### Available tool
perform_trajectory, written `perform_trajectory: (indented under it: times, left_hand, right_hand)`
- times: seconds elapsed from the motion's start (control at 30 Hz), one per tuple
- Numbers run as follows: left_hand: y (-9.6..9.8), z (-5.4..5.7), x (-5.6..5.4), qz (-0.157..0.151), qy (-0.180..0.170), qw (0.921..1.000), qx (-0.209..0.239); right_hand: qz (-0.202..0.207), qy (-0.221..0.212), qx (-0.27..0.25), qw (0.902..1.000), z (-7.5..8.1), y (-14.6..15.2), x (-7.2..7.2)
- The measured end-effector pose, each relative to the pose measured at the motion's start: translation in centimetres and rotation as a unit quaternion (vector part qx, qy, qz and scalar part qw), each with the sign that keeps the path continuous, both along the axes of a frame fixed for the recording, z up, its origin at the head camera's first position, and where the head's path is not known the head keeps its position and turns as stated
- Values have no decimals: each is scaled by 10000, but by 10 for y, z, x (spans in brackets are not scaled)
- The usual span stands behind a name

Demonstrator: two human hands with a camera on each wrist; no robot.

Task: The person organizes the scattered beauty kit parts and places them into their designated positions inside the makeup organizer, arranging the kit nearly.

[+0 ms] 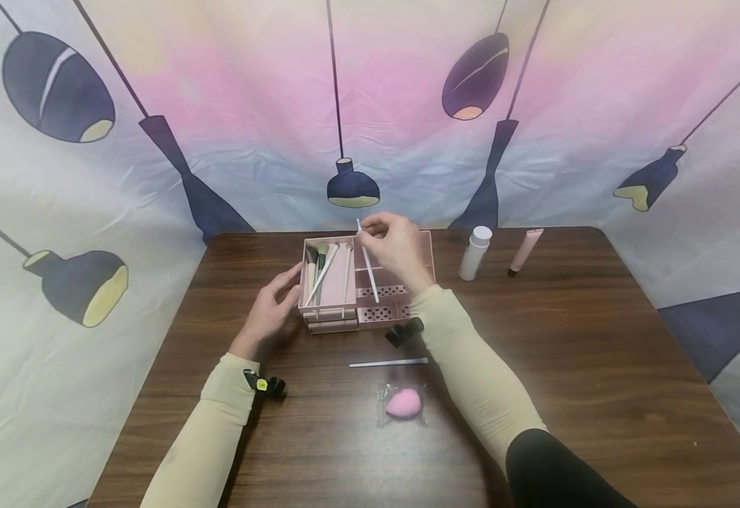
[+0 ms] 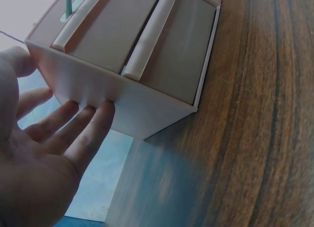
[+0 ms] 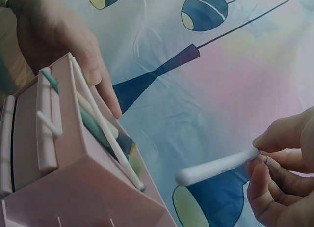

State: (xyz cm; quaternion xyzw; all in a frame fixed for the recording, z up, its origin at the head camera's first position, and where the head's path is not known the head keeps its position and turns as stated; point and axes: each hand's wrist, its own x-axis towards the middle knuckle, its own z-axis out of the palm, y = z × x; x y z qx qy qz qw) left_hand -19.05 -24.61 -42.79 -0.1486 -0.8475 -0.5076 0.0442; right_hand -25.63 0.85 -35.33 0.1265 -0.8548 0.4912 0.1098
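- Pinches a brush (image 1: 370,274) in the right hand (image 1: 396,245), over the right half of the box (image 2: 142,107).
- Rests the left hand (image 1: 269,312), fingers outstretched, against its left wall.
- Inside, left: more brushes (image 1: 323,271).
- On the bench (image 1: 560,367) in front: another brush (image 1: 389,363), sponge (image 1: 404,403).
- Rightward: bottle (image 1: 474,255), tube (image 1: 525,252).

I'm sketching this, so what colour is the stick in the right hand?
The stick is white, clearest in the right wrist view.
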Motion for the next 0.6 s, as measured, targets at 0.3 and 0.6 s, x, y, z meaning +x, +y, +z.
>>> perform_trajectory:
  times: [0.3, 0.6]
  left_hand:
    - [-1, -1, 0, 27, -5, 10000, 11]
    - [-1, -2, 0, 43, 75, 10000, -2]
  right_hand:
    - [-20, -178, -74, 9998, 4, -9, -1]
    - [-56, -283, -80, 9996, 5, -21, -2]
